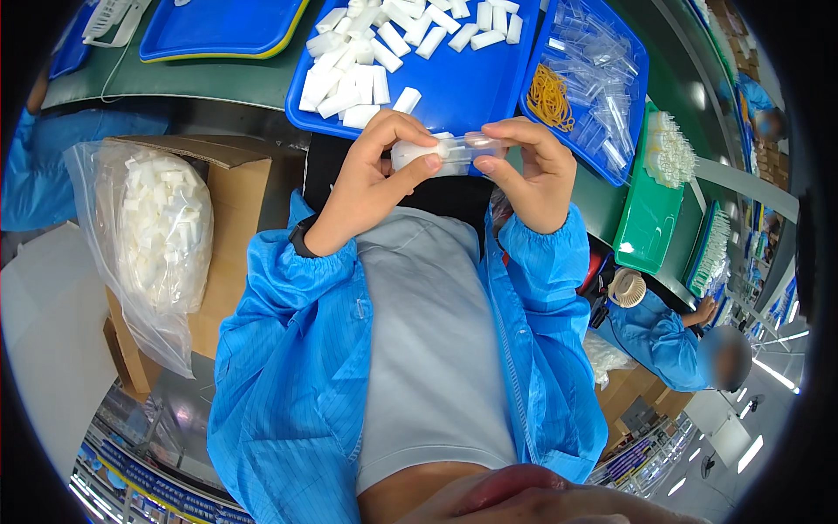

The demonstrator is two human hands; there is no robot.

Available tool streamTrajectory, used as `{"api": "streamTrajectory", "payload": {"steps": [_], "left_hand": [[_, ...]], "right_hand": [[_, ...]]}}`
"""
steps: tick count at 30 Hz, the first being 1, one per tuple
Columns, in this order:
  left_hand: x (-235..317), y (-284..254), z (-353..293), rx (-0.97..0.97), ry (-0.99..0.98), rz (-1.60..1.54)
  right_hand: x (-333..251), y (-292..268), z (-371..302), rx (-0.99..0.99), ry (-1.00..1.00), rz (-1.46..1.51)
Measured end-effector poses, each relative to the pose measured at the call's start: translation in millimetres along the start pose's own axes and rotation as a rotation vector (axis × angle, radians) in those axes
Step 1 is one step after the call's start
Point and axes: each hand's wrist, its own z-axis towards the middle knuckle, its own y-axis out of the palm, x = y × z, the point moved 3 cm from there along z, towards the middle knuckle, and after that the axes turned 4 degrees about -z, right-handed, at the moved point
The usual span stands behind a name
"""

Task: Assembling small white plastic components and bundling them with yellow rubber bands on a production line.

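Note:
In front of my chest, my left hand (371,175) pinches a white plastic piece (410,155) between thumb and fingers. Opposite it, my right hand (539,170) grips a clear plastic cover (464,150) by its far right end. The cover's left end meets the white piece; how far one sits inside the other I cannot tell. Just beyond my hands lies a blue tray (478,83) with many similar white pieces (349,77) heaped toward its left. A second blue tray (640,63) at the right holds clear plastic covers (598,65) and a bundle of yellow rubber bands (551,98).
Left of me, a clear bag of white pieces (166,227) rests on an open cardboard box (234,196). Another blue tray (218,31) stands far left on the green table (201,80). Rightward are a green tray (650,218) and a co-worker (655,336); a blue sleeve (39,166) shows at left.

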Motion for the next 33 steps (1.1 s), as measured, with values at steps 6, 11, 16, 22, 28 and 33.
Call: {"api": "streamTrajectory", "payload": {"steps": [6,11,16,22,28,33], "left_hand": [[13.4,-11.4,-1.9,-0.036,-0.146,-0.288],[-0.4,-25.5,-3.3,-0.083,-0.207,-0.523],[-30.6,-18.1,-8.8,-0.243,-0.324,-0.931],[-28.5,-5.2,-10.5,-0.284,-0.428,-1.165],[-25.3,2.0,-9.8,-0.272,-0.407,-1.14],[-32.7,7.2,-13.0,-0.309,-0.437,-1.084]], "right_hand": [[-5.8,-16.2,9.9,-0.015,-0.145,-0.206],[-8.0,-18.9,12.0,0.024,-0.338,-0.289],[-15.7,-2.1,13.0,-0.051,-0.489,-0.278],[-9.8,0.4,10.8,-0.037,-0.477,-0.196],[-7.9,7.5,8.6,0.021,-0.451,-0.091],[-17.0,9.7,9.7,-0.038,-0.454,-0.119]]}}
